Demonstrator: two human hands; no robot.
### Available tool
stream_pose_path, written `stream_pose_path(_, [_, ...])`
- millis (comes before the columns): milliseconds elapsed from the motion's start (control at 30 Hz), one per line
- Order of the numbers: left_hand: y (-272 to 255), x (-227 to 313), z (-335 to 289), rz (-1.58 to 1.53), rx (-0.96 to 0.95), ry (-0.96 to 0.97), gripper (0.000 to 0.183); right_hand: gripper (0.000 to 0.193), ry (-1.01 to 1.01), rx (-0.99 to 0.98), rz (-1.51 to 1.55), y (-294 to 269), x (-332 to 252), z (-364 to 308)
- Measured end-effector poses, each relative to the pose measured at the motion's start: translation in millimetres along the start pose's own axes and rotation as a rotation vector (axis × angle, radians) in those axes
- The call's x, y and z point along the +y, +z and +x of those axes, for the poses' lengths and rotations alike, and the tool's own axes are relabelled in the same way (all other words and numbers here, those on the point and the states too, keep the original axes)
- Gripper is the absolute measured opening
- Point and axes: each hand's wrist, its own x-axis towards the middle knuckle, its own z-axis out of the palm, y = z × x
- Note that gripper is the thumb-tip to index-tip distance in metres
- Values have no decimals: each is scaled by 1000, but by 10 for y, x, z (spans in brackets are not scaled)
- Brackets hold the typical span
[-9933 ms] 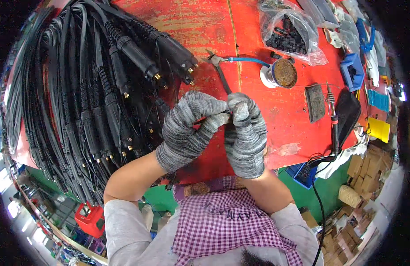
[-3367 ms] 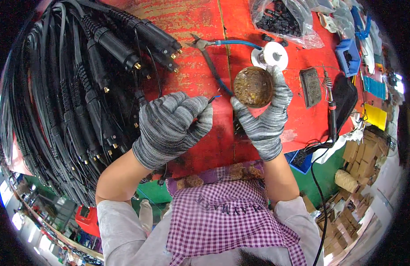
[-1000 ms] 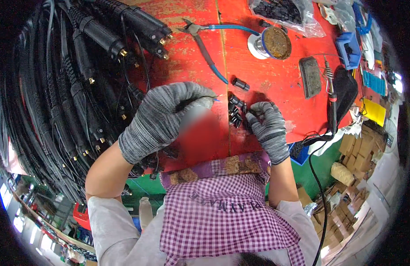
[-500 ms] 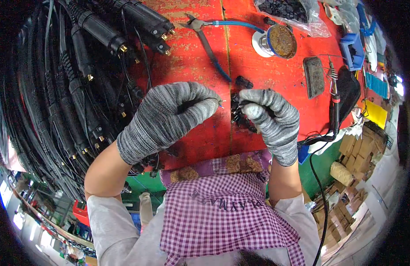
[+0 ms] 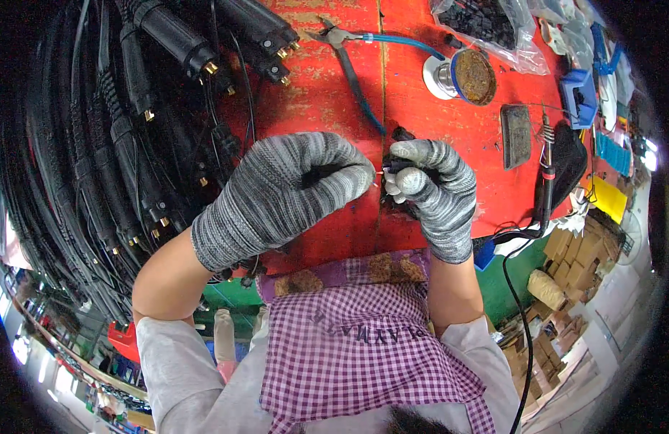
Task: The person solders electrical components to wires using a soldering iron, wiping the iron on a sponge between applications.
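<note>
My left hand, in a grey striped knit glove, is closed in a pinch. Thin wire ends poke out past its fingertips. Facing it, my right hand, gloved alike, grips a small black connector piece between thumb and forefinger. The wire tips point at this piece, very near it; whether they touch I cannot tell. Behind the right fingers, more small black parts lie on the red tabletop, partly hidden.
Thick black cables with brass-tipped ends heap up on the left. Beyond my hands lie blue-handled cutters and a tin of brown paste. To the right are a dark grey block, a soldering iron, a blue bin and a bag of black parts.
My right hand has shifted slightly left, and a black connector piece now shows in its pinch. The left hand has come a little right, bringing the wire tips close to the piece.
</note>
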Motion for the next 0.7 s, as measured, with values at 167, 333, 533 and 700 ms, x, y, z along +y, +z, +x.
stream_pose_path(167, [4, -16, -3, -21, 2, 22, 13, 33, 6, -12, -23, 16, -28, 15])
stream_pose_path(333, [7, -6, -7, 14, 6, -6, 14, 30, 15, -43, -8, 15, -39, 7])
stream_pose_path(533, [14, 0, -15, 48, 9, -4, 13, 27, 31, -57, 9, 41, -70, -4])
stream_pose_path(700, [12, -28, -6, 65, 25, 59, 12, 27, 45, -97, -15, 26, -100, 11])
